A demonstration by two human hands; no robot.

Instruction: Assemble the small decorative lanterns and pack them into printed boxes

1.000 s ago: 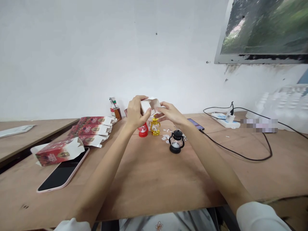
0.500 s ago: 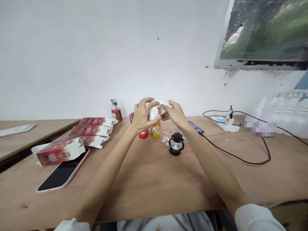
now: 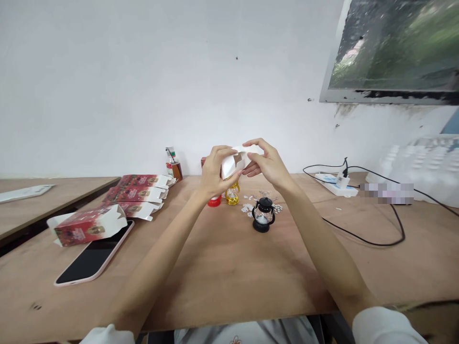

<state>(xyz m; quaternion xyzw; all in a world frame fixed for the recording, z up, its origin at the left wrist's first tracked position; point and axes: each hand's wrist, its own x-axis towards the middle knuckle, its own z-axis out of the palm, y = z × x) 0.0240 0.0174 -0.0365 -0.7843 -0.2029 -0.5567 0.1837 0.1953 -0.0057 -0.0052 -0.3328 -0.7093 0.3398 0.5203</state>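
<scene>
Mid-frame: left hand (image 3: pixel 212 173) grips box (image 3: pixel 228 168), right hand (image 3: pixel 269 165) holds flap (image 3: pixel 254 149) by the open end. Looks like box folding; next probably calls for tucking flaps squarely.

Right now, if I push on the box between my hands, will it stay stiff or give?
The box would probably dent under a firm push, since its walls look like thin card. The end facing you likely gives most, as it stands open. It's probably light, given those thin walls.

Held carton (image 3: pixel 229 167): matt white card; gold lantern (image 3: pixel 232 201): glossy, metallic-looking; black lantern (image 3: pixel 263 217): smooth, plastic-looking; tabletop (image 3: pixel 229 272): matt, wood-like.
</scene>
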